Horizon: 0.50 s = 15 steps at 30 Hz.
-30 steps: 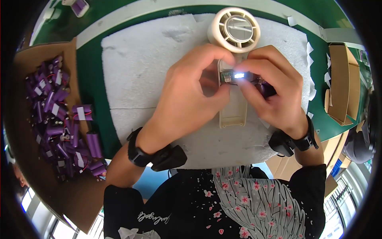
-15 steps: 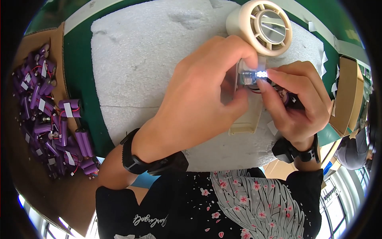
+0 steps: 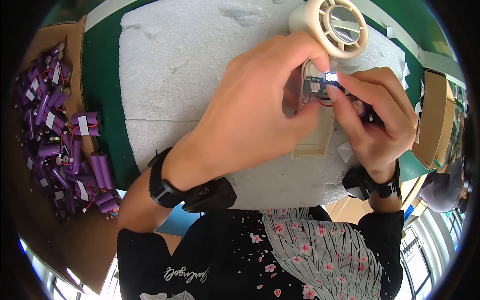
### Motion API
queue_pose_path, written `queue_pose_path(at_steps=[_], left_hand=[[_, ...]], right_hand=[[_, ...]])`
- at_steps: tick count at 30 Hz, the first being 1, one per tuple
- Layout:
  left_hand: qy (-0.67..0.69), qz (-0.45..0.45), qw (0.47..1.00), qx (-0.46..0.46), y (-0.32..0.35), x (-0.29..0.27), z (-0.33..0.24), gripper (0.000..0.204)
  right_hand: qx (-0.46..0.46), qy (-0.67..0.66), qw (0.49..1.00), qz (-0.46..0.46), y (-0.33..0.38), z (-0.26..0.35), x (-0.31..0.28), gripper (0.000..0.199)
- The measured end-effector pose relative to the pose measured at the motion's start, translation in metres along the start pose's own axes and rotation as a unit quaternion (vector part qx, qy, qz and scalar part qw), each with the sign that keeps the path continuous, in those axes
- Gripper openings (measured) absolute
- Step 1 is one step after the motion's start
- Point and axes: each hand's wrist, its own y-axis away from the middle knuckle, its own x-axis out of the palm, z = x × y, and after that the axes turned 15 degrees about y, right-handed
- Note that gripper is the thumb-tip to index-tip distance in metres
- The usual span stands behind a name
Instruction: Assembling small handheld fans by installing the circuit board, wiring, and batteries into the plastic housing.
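Observation:
A cream handheld fan [image 3: 305, 21] lies on a white foam sheet, its round head at the top and its hollow handle [image 3: 317, 137] running down toward me. My left hand [image 3: 255, 97] is closed round the handle's upper part, with forefinger and thumb at its edges. Between the thumb and forefinger of my right hand [image 3: 377, 112] is a small circuit board [image 3: 315, 85] with a glowing white display [image 3: 331, 77]. A red wire shows just below the board. Under the right fingers sits a dark purple battery pack [image 3: 367, 114], mostly hidden.
At left, a cardboard box [image 3: 75, 55] holds many purple battery packs [image 3: 47, 125] with red wires and white tabs. The foam sheet [image 3: 170, 65] covers a green table [image 3: 102, 65]. Another carton [image 3: 434, 120] stands at right, and a person [image 3: 442, 192] is beyond it.
The fan and both hands sit slightly higher in the picture. My right fingertips have shifted on the board, and more of the lit display shows.

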Motion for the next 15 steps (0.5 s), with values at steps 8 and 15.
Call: queue_pose_path(at_steps=[8, 15], left_hand=[[-0.06, 0.028, 0.991, 0.113, -0.005, -0.01, 0.006, 0.03], [-0.124, 0.044, 0.981, 0.142, -0.006, -0.014, 0.006, 0.033]], right_hand=[[0.02, -0.011, 1.0, 0.021, -0.003, 0.0, 0.0, 0.02], [0.183, -0.112, 0.969, 0.119, 0.001, 0.002, -0.001, 0.016]])
